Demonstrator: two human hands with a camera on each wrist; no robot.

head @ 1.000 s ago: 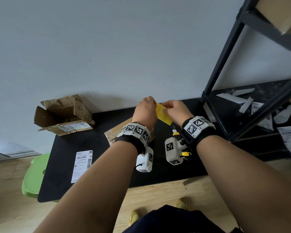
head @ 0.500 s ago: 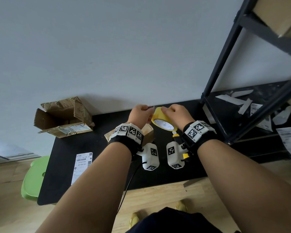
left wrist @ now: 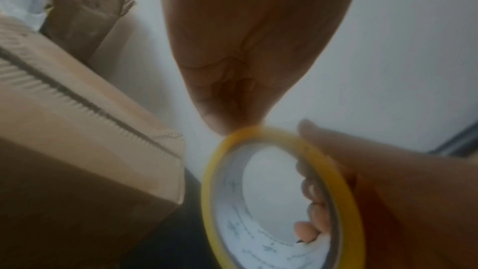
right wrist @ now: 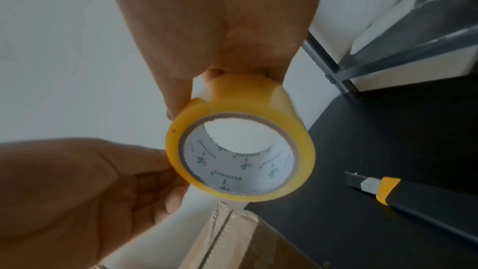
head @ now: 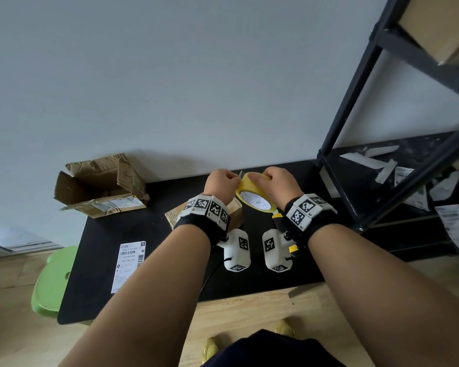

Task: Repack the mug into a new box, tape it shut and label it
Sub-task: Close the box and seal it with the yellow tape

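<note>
A yellow tape roll (head: 255, 198) (right wrist: 284, 122) (left wrist: 336, 171) is held above the black table (head: 149, 229). My right hand (head: 273, 181) (right wrist: 220, 17) grips it, thumb on the outer band and fingers through the white core. With curled fingers my left hand (head: 223, 181) (right wrist: 77, 181) pinches at the roll's upper edge, where a thin strip of tape stands up. The new brown box (head: 235, 211) (left wrist: 77, 130) (right wrist: 232, 238) sits beneath my left wrist with its flaps down. The mug is not visible.
A torn old box (head: 101, 186) lies open at the table's far left. A white shipping label (head: 129, 263) lies on the near left, and a yellow-black utility knife (right wrist: 388, 189) beside the box. A black shelf rack (head: 355, 144) stands right, a green stool (head: 53, 282) left.
Both hands have come down slightly since a second ago. The roll has turned from edge-on until its white core faces me. Little has moved in the last half second.
</note>
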